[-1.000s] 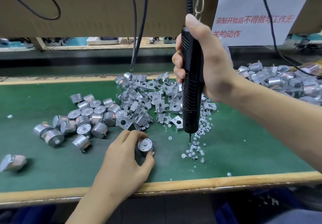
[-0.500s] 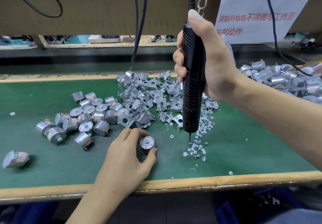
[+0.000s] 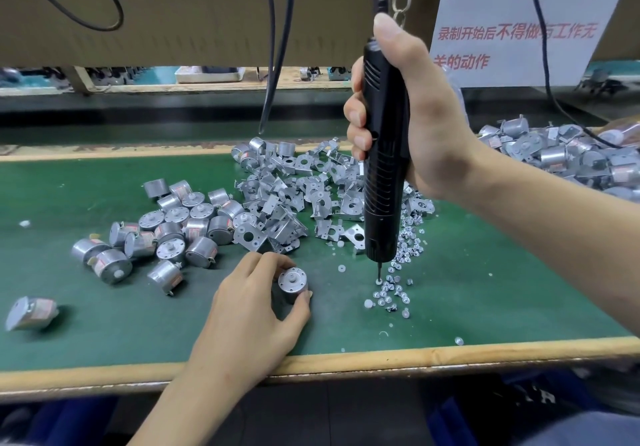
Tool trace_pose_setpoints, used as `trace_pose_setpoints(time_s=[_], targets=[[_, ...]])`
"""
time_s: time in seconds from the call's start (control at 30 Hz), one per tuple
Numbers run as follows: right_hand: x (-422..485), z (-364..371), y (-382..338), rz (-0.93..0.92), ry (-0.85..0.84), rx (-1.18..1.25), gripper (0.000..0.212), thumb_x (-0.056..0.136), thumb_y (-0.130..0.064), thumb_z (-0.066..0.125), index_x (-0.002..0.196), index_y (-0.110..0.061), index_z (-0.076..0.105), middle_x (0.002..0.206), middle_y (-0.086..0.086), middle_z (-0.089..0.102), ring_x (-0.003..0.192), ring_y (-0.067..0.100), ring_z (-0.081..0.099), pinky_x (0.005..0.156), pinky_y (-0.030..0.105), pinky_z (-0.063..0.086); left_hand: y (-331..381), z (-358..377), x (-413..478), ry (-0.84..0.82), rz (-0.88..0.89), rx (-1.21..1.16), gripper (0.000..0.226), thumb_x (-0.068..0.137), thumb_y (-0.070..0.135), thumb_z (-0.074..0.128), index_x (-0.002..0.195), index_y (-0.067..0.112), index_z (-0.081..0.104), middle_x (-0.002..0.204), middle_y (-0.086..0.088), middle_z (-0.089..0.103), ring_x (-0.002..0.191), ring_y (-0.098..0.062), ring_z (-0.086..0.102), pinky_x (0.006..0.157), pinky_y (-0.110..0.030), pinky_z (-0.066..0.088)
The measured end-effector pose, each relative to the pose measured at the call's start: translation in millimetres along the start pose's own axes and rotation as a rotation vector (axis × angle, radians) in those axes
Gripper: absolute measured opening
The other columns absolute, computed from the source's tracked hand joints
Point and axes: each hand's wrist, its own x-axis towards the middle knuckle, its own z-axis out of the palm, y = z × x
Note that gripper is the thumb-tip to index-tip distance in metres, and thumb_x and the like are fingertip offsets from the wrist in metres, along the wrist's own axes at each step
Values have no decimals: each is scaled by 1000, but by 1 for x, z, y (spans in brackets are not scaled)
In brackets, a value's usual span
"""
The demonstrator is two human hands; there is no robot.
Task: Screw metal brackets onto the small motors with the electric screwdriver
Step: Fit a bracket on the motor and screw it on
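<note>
My left hand [image 3: 249, 310] grips a small silver motor [image 3: 293, 282] that stands on the green mat [image 3: 485, 300], shaft end up. No bracket is on this motor. My right hand [image 3: 412, 116] holds the black electric screwdriver [image 3: 382, 168] upright. Its bit tip touches down among the loose screws [image 3: 393, 288] to the right of the motor. A heap of metal brackets [image 3: 298, 196] lies behind, and a pile of bare motors [image 3: 166, 230] sits to the left.
Finished motors with brackets [image 3: 568, 158] are heaped at the far right. One lone motor [image 3: 31, 312] lies at the left edge. Black cables [image 3: 273, 47] hang over the mat's far side. The wooden table edge [image 3: 346, 362] runs along the front.
The screwdriver has dropped slightly, so its bit now meets the screw pile. My left hand has kept the motor in the same spot.
</note>
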Motion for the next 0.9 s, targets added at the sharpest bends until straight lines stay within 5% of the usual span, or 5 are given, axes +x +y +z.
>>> trace_pose_setpoints(time_s=[0.33,0.57,0.67,0.8,0.9], targets=[[-1,0,0,-2,-2,-17,42,93,-54,49,79,-15,53,65,3,52,51,20,47,56,28,45,1,0,0,6,7,9,24,79,36,73,97,30,59,88,16,53,68,-9,52,68,-24,38],[3,5,-4,-90,16,-9,41,96,-52,47,81,-14,52,67,4,54,53,19,49,54,31,46,-5,-6,11,156,-128,-100,25,90,34,63,111,22,58,101,1,53,79,7,57,77,2,30],[6,10,-3,-131,40,-23,40,99,-49,47,81,-13,53,67,4,56,54,20,51,55,32,48,-12,-9,18,173,-155,-17,37,88,29,66,121,20,54,119,1,45,75,-11,61,86,-15,41],[8,18,1,-157,47,-49,39,102,-45,46,84,-10,53,69,5,57,54,20,53,55,32,49,-21,-11,25,118,-104,146,52,87,18,69,136,18,52,136,-1,47,113,-24,54,91,-39,46],[9,24,1,-177,54,-51,39,103,-41,47,91,-5,54,71,8,58,55,21,55,57,33,50,-24,-11,26,78,-70,208,49,89,11,66,136,21,55,136,0,49,104,-32,61,84,-48,53]])
